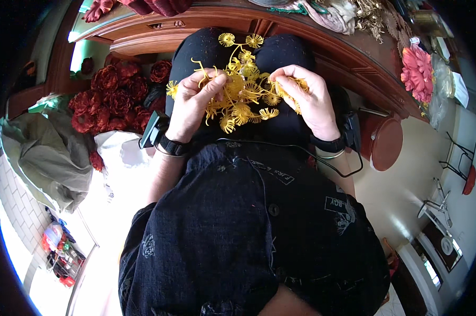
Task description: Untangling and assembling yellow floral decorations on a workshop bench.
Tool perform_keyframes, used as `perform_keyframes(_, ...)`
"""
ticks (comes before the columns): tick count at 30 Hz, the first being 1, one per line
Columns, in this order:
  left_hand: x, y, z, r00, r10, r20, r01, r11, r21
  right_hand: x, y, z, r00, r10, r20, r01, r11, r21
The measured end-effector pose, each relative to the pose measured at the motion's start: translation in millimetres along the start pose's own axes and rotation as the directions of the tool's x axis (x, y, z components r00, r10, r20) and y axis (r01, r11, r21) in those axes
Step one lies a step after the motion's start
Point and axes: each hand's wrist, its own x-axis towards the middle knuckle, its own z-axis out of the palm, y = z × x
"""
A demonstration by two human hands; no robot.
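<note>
the yellow flowers (241, 111) lie in a loose, tangled heap on the lap (196, 50), between the two hands. the left hand (198, 97) is pinched, thumb against fingers, on thin yellow strands (200, 66) that poke up past the fingertips. the right hand (309, 97) is closed on a fringed yellow bundle (288, 97), partly hidden by the fingers.

to handle these well, a grip on the stems looks better than one on the rims, which seem thin and easy to bend. a light pinch should do; squeezing hard with the right hand could crush the fringe. if a stem catches on its neighbour, turning it free looks safer than tugging straight. keeping both hands low over the lap would let a dropped piece land on cloth.

each flower is a small flat wheel, its rim slit into narrow rays, joined to others by slender stems; the stuff looks like thin plastic, though that is a guess. the lap is dark, matt cloth flecked with lint. to the left sit red flowers (117, 89), full and ruffled, beside a limp grey-green cloth (43, 147). ahead runs the surface (217, 25), reddish wood with a glossy, moulded front. a pink flower (418, 71) with layered petals is off to the right, well apart from the hands.
</note>
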Motion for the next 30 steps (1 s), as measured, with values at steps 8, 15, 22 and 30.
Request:
perform_keyframes(8, -2, -3, -8, 0.996, 0.043, 0.080, -0.036, 0.996, -0.082, -6, -6, -9, 0.998, -0.047, -0.050, 0.043, 0.996, -0.079)
perform_keyframes(15, 1, 7, -2, 0.999, 0.001, 0.034, -0.003, 0.998, 0.057, 16, -81, -43, 0.848, -0.400, -0.347, 0.307, 0.906, -0.293)
perform_keyframes(22, 6, 18, -3, 0.996, 0.078, 0.033, -0.078, 0.997, 0.016, 107, -132, -99, 0.400, -0.857, -0.324, 0.366, 0.473, -0.801)
perform_keyframes(30, 5, 19, 1, 0.998, 0.044, 0.049, -0.044, 0.999, 0.003, 198, -175, -104, 0.361, -0.933, 0.013, 0.345, 0.120, -0.931)
